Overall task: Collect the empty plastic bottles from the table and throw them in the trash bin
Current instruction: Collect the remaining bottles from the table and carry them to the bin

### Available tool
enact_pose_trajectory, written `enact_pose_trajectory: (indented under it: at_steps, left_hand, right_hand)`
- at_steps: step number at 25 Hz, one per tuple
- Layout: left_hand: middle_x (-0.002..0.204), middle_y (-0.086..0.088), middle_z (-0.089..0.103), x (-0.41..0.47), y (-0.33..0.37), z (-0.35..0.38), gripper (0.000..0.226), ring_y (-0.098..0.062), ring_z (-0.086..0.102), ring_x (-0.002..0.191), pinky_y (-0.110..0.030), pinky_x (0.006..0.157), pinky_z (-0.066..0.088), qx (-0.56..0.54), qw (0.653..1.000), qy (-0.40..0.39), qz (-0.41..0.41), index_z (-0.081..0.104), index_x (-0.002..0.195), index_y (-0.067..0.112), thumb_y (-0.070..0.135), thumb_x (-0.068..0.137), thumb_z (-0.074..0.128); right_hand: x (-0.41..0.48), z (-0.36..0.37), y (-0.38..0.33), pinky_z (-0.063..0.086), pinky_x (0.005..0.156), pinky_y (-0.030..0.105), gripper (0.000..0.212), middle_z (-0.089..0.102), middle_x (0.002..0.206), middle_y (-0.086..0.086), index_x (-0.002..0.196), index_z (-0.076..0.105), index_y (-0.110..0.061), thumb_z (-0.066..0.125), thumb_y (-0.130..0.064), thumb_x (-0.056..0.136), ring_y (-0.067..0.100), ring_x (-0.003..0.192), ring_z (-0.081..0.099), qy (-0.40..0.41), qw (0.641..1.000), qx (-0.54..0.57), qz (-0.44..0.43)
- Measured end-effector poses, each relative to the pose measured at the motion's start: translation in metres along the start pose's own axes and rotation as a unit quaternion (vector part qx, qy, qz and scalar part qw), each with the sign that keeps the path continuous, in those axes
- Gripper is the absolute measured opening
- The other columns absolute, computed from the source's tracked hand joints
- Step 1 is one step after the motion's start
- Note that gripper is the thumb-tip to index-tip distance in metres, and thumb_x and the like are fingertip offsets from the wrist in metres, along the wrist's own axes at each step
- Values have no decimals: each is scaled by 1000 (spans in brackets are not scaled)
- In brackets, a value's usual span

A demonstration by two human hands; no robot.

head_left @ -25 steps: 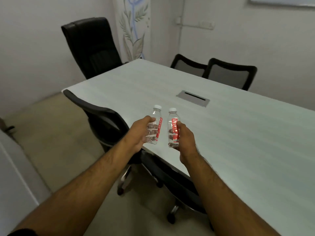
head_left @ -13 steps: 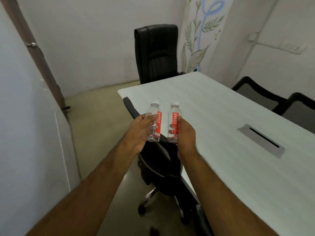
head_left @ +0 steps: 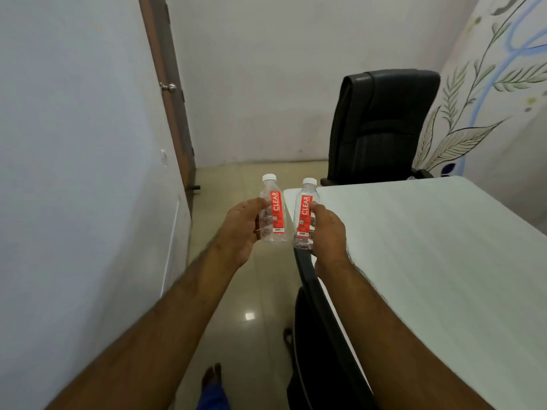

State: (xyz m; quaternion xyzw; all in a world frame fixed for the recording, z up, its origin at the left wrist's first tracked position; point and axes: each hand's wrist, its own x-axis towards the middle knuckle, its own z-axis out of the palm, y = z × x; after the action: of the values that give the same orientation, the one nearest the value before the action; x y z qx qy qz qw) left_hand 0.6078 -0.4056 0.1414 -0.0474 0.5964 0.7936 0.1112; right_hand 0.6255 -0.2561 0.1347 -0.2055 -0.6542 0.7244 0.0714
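Glossy floor tiles lie under the left hand gripping one upright bottle and the right hand gripping another bottle just beside it, at the near-left corner of the white table, black chair farther back.

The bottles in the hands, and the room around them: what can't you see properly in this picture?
- Trash bin: nowhere in the head view.
- Small print on the left bottle and right bottle: too small; only "CLEAR" reads.
- Far sides of both bottles: covered by the left hand and right hand.
- Near chair: its seat is hidden by the right arm and the table.
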Motion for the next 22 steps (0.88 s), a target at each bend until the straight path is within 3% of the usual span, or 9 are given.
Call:
enact_pose_trajectory:
  at_steps: [5,9,13,17,22]
  left_hand:
    - [100,-11,68,155,30,-42,27,-26,66,94,-42,87,56,31,999,-6,13,65,113,8,27,98,53]
    - [109,-15,71,286,76,-75,37,-28,70,97,-38,83,59,71,997,-14,4,64,119,6,34,97,54]
    - [86,-7,69,387,129,-82,14,-19,65,75,-35,72,57,63,998,-8,4,65,99,12,23,94,58]
    - [78,-4,69,493,155,-81,15,-15,65,64,-28,58,53,67,997,-27,1,65,102,10,21,92,61]
    - [79,-4,68,657,171,-56,14,-14,64,63,-27,55,54,73,996,-46,15,64,103,9,18,91,62]
  right_hand:
    - [131,83,-3,59,79,35,16,72,100,-2,102,61,-28,55,-42,97,19,92,72,9,1000,9,14]
    - [232,162,-27,58,70,31,20,74,99,2,104,64,-23,57,-40,97,19,88,74,26,999,35,18]
    - [314,215,-57,55,61,27,18,72,91,2,100,65,-20,57,-36,97,15,79,72,51,997,56,6]
    - [414,249,-74,53,57,26,31,73,91,6,109,66,-10,59,-36,96,17,76,71,64,995,77,4]
    - [569,274,-91,52,50,23,25,68,81,5,102,65,-8,60,-32,95,15,65,64,87,991,103,-15]
